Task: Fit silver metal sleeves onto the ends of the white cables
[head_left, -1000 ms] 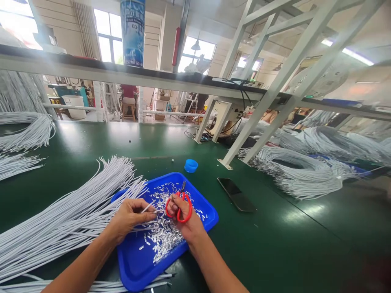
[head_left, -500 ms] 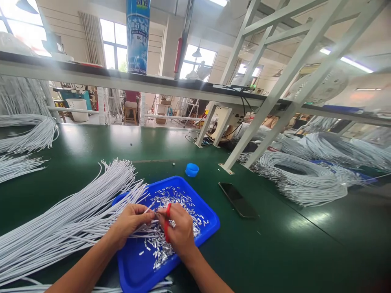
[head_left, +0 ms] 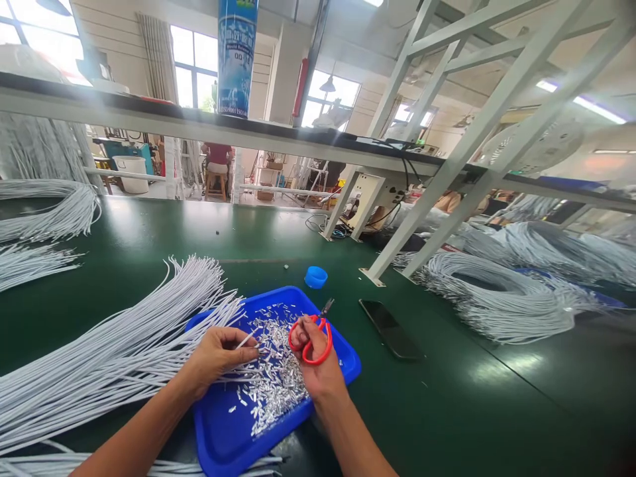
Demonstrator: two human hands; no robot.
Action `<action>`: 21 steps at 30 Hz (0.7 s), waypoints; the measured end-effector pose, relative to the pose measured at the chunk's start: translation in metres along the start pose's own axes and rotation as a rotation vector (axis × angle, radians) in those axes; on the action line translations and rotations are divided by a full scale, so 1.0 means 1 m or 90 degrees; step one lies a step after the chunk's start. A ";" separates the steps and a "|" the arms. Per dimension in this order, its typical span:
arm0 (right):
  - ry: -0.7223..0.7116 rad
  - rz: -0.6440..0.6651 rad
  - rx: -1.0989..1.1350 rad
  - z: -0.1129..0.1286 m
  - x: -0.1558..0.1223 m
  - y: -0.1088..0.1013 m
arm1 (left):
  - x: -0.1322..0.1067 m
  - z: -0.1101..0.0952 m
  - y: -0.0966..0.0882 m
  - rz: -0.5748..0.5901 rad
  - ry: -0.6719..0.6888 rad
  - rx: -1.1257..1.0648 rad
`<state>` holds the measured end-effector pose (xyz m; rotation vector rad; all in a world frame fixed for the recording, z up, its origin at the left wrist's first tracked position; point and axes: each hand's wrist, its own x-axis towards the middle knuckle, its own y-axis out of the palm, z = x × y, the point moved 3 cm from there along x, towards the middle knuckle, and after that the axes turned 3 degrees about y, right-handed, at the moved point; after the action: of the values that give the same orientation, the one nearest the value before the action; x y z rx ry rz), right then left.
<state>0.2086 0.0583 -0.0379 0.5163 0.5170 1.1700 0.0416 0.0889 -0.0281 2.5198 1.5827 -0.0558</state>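
My left hand [head_left: 216, 358] pinches a white cord [head_left: 247, 340]; my right hand [head_left: 313, 361] at 3 o'clock grips red scissors [head_left: 312, 336] over the blue tray [head_left: 218, 434].

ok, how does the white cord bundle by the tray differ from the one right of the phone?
The near bundle lies fanned out straight, ends over the blue tray; the far bundle curls in a loop, apart from it. The left hand touches the near bundle; none touches the far one. Both: white cords on the green table.
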 end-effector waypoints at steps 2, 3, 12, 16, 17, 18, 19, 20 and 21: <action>-0.025 0.023 -0.144 0.008 0.003 -0.005 | 0.001 0.001 -0.001 -0.006 -0.016 -0.017; -0.042 0.048 -0.249 0.010 0.004 -0.005 | 0.001 0.001 -0.001 -0.011 -0.021 -0.027; -0.212 0.218 -0.901 0.009 -0.009 0.016 | 0.005 0.000 -0.010 -0.046 0.024 -0.096; -0.180 0.256 -0.942 0.009 -0.010 0.016 | 0.003 -0.003 -0.010 -0.039 0.045 -0.090; -0.172 0.260 -0.936 0.008 -0.010 0.015 | 0.002 -0.004 -0.010 -0.036 0.047 -0.081; -0.164 0.260 -0.928 0.008 -0.010 0.014 | 0.002 -0.004 -0.010 -0.031 0.049 -0.072; -0.156 0.260 -0.921 0.008 -0.010 0.013 | 0.002 -0.005 -0.010 -0.026 0.051 -0.064; -0.151 0.261 -0.916 0.008 -0.010 0.013 | 0.001 -0.005 -0.009 -0.024 0.052 -0.057; -0.149 0.260 -0.914 0.008 -0.010 0.012 | 0.001 -0.005 -0.010 -0.025 0.052 -0.052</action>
<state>0.2017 0.0513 -0.0226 -0.5190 -0.6939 1.5181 0.0333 0.0949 -0.0242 2.4586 1.6291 0.1067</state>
